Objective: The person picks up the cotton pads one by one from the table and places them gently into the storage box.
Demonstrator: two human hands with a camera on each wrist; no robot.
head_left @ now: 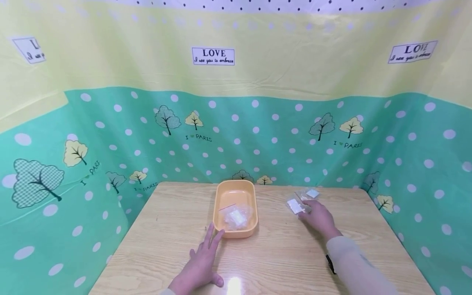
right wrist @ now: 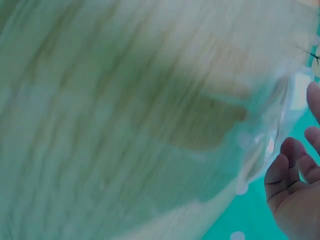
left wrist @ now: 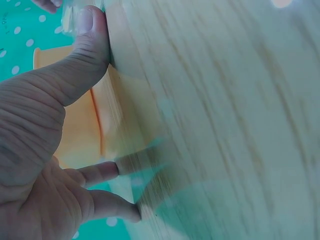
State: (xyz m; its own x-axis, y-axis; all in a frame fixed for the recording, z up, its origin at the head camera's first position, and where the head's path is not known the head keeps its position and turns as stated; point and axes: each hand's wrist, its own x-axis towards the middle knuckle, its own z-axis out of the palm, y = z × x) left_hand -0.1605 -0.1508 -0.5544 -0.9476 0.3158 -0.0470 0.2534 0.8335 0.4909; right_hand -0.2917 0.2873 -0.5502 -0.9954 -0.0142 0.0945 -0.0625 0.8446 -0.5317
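In the head view, my left hand (head_left: 200, 262) rests on the table with fingers spread, its fingertips by the near left corner of an orange plastic tray (head_left: 236, 234). The left wrist view shows the same hand (left wrist: 55, 125) with its thumb and fingers apart. A clear plastic bag with a white piece (head_left: 237, 218) lies inside the tray. To the right, my right hand (head_left: 318, 217) is at two clear bags with white pieces, a nearer one (head_left: 295, 205) and a farther one (head_left: 312, 193). In the right wrist view, its fingers (right wrist: 292, 170) are loosely bent beside the clear plastic.
The wooden table (head_left: 173, 221) is bordered at the back and sides by a green and yellow printed curtain (head_left: 258, 139). A thin red line (head_left: 227, 207) shows on the bag in the tray. Light glares off the table near the front.
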